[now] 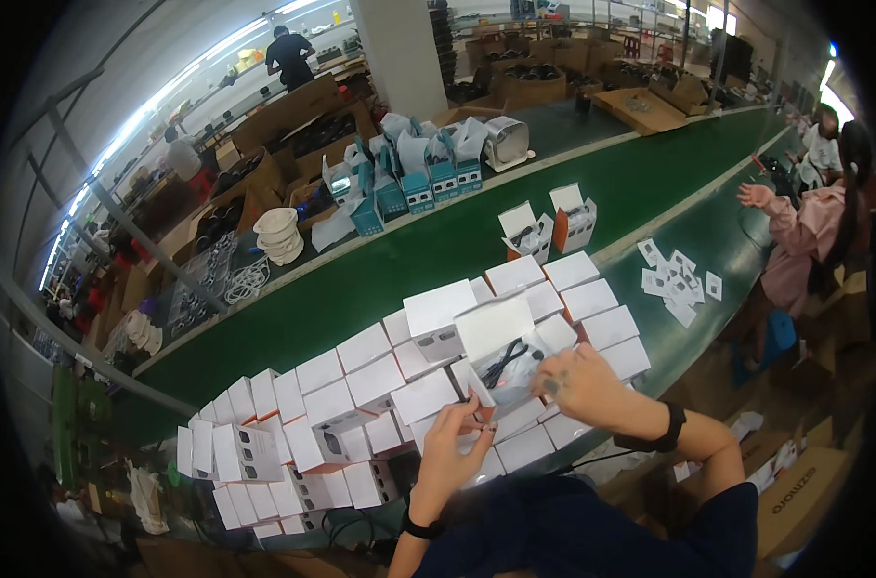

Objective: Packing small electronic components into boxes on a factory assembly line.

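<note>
White open box [496, 329], left hand [447, 448] holding, apparently device-printed packs [248, 453], lettered brown carton [802, 499]

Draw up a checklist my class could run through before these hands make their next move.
1. Flap of the open white box raised: ok.
2. Black cable inside the box: ok.
3. Left hand steadying the box: ok, its fingers are at the near edge.
4. Right hand's grip: cannot tell, fingertips hidden.
5. Box shut: not ok.
6. Loose cards gathered in a neat stack: not ok, they lie scattered.
</note>
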{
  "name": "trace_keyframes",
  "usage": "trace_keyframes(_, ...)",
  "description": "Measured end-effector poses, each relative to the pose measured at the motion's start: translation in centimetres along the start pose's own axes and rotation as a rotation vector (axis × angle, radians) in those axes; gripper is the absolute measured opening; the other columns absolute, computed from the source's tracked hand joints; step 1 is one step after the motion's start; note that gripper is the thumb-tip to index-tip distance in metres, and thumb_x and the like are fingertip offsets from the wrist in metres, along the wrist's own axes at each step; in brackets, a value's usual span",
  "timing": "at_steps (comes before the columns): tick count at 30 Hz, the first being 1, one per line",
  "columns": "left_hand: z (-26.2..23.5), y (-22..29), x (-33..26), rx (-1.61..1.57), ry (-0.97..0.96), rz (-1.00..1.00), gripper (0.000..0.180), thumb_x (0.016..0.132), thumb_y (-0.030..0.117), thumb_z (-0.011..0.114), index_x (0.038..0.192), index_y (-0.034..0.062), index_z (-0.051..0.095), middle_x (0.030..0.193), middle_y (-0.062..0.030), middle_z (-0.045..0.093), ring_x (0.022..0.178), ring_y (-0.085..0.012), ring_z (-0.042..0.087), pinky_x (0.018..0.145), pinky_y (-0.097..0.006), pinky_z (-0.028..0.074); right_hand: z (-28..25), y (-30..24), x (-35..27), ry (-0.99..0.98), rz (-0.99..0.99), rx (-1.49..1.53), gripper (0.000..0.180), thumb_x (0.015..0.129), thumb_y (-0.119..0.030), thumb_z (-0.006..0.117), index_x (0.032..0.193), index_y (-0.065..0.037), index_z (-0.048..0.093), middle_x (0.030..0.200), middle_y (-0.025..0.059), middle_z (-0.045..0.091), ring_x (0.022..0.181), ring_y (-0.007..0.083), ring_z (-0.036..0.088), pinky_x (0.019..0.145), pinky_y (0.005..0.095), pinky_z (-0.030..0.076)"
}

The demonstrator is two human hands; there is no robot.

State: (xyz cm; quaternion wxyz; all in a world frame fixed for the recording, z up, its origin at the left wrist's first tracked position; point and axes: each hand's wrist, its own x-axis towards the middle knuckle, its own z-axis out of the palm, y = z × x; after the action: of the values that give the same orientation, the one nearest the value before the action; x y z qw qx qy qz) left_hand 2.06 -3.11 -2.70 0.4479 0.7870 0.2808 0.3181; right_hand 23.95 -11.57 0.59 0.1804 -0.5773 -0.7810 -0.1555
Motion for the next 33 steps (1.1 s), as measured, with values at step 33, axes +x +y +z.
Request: trace_keyframes(33, -2.7, -4.3, 8.9, 0.129, 0.155, -0.334, 0.085, 0.067, 0.007, 0.077, 0.135, -0.0022, 0.027, 0.130, -0.0168, 0.037, 0.112, -0.0267, 0.050, 0.088, -0.037, 0.047, 26.0, 27.0, 14.8, -1.113, 0.423, 0.624, 0.017, 0.070, -0.017, 0.054, 0.073, -0.005, 0.066, 0.062, 0.0011, 0.056, 0.056, 0.0150, 0.050, 0.052, 0.0287, 0.040)
